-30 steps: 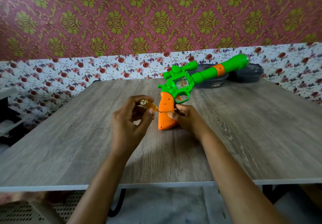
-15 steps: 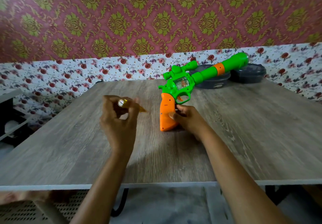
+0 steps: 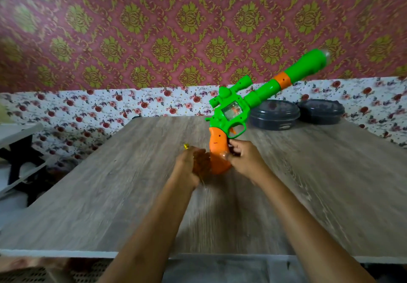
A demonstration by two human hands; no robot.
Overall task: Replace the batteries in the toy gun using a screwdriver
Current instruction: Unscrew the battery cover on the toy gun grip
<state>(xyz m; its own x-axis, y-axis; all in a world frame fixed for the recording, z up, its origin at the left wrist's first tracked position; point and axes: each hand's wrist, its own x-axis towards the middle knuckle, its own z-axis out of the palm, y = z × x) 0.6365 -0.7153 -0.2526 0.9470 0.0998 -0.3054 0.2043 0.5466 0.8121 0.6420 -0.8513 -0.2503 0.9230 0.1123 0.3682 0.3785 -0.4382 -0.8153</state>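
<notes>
Toy gun at frame centre, orange butt down near the table, green barrel slanting to upper right across the wallpaper. Right hand clasping butt from the right, thumb laid over its near face, fingers curled behind, below the trigger guard. Left hand against butt's left edge, blurred, fingers closed round the screwdriver; only its yellow end clear, poking above the knuckles. Two dark lidded containers behind, right of centre. Against half a second ago: left hand in from mid-left, well apart then, now touching butt; gun tilted higher, muzzle above the containers rather than before them.
</notes>
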